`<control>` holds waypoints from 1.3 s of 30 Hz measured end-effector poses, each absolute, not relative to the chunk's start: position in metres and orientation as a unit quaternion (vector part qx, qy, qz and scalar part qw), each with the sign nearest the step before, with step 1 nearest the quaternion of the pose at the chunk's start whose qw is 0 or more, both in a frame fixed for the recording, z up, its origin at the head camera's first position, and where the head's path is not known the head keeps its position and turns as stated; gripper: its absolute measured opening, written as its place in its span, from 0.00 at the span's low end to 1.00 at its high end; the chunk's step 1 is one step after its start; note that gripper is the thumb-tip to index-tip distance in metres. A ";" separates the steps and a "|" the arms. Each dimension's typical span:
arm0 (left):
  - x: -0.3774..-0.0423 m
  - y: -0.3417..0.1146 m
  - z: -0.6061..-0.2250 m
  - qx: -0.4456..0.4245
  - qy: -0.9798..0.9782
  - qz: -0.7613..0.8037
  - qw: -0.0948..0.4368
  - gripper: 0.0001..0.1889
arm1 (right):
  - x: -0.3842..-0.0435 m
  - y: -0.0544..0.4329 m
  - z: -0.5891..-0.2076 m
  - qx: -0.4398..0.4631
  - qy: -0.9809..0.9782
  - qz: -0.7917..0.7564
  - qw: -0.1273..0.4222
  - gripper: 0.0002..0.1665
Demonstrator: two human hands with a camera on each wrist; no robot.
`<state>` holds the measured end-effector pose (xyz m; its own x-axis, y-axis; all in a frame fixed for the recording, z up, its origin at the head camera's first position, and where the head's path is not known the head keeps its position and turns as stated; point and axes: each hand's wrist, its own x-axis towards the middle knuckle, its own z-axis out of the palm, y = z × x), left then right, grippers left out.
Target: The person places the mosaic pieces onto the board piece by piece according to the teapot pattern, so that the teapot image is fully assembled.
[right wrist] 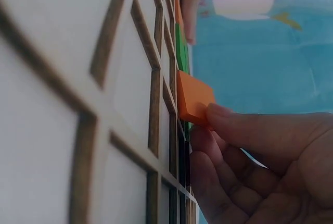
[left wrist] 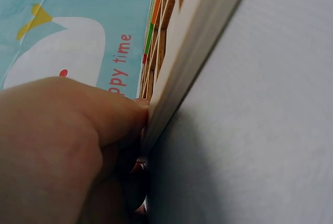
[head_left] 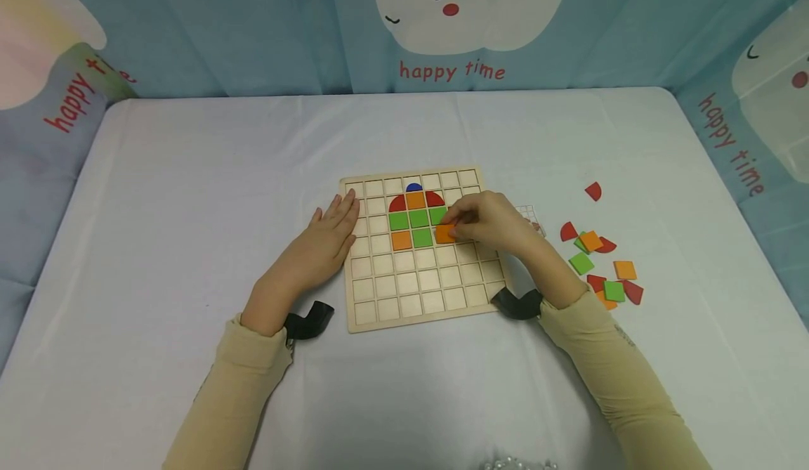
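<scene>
A wooden grid board (head_left: 385, 306) lies on the table with coloured tiles in its upper middle cells. Between thumb and fingers, my right hand (head_left: 496, 223) pinches an orange square tile (right wrist: 193, 98), tilted at a cell right of a green square tile (head_left: 421, 237). My left hand (head_left: 319, 244) rests along the board's left edge with its fingers fairly straight; the left wrist view shows the thumb (left wrist: 122, 117) against that edge. Above the pinched tile are green squares, another orange square (head_left: 415, 200), red quarter-circle tiles (head_left: 397, 204) and a blue half-round piece (head_left: 413, 187).
Right of the board lie several loose tiles, among them a green square (head_left: 581, 263), an orange square (head_left: 625, 270) and a red quarter circle (head_left: 593, 190). A printed card (head_left: 526, 211) is partly hidden behind the right hand. Pearl-like beads (head_left: 518, 464) show at the near edge.
</scene>
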<state>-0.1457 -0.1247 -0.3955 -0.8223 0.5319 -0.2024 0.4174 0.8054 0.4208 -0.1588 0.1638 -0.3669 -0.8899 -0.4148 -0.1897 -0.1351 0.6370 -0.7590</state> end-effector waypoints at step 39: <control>-0.144 -0.126 -0.396 0.252 0.938 0.184 0.153 0.29 | -0.160 0.168 -0.366 -0.137 0.884 -0.410 0.176 0.07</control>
<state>-0.1441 -0.1257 -0.3964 -0.8260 0.5289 -0.1950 0.4163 0.8056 0.4215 -0.1597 0.1683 -0.3659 -0.9007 -0.3868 -0.1980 -0.0989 0.6263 -0.7733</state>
